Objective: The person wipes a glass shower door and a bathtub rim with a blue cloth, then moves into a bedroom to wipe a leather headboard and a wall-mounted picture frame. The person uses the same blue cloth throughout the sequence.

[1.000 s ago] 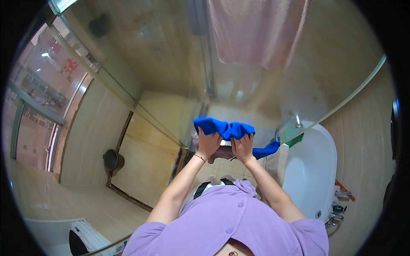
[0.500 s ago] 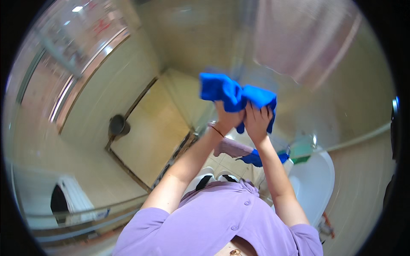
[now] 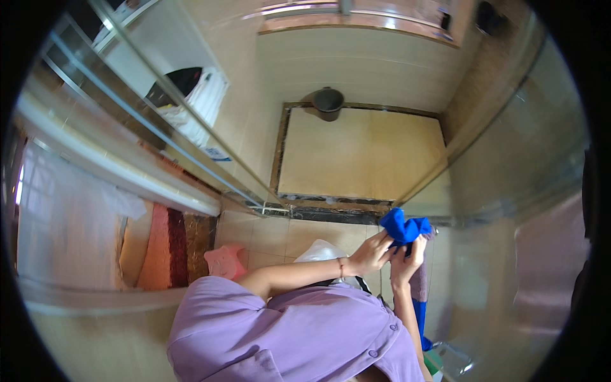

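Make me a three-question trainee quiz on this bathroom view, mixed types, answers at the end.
1. What do the left hand and right hand both hold?
2. True or false: the shirt worn here is light purple.
3. Where does the dark bucket stand? A: on the windowsill. B: at the far edge of the tan floor panel. C: on a white shelf.
Key: 1. A blue cloth. 2. True. 3. B.

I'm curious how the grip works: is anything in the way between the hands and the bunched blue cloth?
Nothing visible is. The left hand and right hand both hold the bunched blue cloth directly. A mauve cloth shows beside the right hand, not between.
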Demonstrator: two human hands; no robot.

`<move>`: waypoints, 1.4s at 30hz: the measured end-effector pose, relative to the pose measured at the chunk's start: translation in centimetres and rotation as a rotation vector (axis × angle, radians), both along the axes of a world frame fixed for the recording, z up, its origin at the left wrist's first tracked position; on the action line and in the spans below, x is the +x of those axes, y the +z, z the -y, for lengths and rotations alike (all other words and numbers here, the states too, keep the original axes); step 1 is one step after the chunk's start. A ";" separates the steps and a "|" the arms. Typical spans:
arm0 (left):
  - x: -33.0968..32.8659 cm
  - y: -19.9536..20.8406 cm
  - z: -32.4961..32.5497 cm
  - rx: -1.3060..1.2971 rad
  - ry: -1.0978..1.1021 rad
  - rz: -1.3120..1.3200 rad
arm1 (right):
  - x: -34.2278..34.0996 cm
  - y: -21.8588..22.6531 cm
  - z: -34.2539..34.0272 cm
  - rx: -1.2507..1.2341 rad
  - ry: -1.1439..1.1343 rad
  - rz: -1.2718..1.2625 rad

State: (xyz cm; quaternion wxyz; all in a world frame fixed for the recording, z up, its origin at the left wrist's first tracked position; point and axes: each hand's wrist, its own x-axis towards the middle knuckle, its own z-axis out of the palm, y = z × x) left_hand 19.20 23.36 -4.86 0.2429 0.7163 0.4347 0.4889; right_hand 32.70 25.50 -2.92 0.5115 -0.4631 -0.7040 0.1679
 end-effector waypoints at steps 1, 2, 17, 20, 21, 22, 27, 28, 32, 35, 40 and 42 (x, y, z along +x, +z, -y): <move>-1.3 0.0 1.1 0.007 0.081 -0.018 | -1.2 -0.1 0.0 0.005 0.076 -0.011; -2.5 0.0 2.2 0.012 0.160 -0.036 | -2.4 0.0 0.3 -0.044 0.141 -0.027; -15.2 2.1 8.5 0.148 0.834 -0.166 | -17.4 3.5 2.6 0.071 0.721 -0.073; -19.5 2.3 8.3 0.225 0.890 -0.218 | -21.1 5.4 2.2 0.204 0.754 0.013; -21.3 2.8 8.0 0.305 0.942 -0.238 | -22.8 6.2 2.5 0.229 0.747 0.016; -23.2 3.1 8.2 0.289 0.953 -0.228 | -24.6 7.2 2.4 0.313 0.741 0.016; -33.4 7.3 7.7 0.412 1.066 -0.266 | -34.7 10.9 1.7 0.465 0.694 0.044; -35.6 8.6 7.7 0.415 1.088 -0.283 | -37.1 11.8 1.6 0.478 0.693 0.040; -45.1 12.4 6.3 0.445 1.206 -0.367 | -45.9 15.4 0.3 0.553 0.665 0.131; -52.5 17.6 4.4 0.502 1.216 -0.553 | -51.9 19.2 -0.8 0.636 0.517 0.170; -59.8 31.6 0.7 0.964 1.131 -0.768 | -57.6 30.4 -3.3 0.919 0.119 0.148; -60.7 36.2 -0.3 0.929 1.180 -0.785 | -58.7 35.0 -4.5 1.055 0.014 0.059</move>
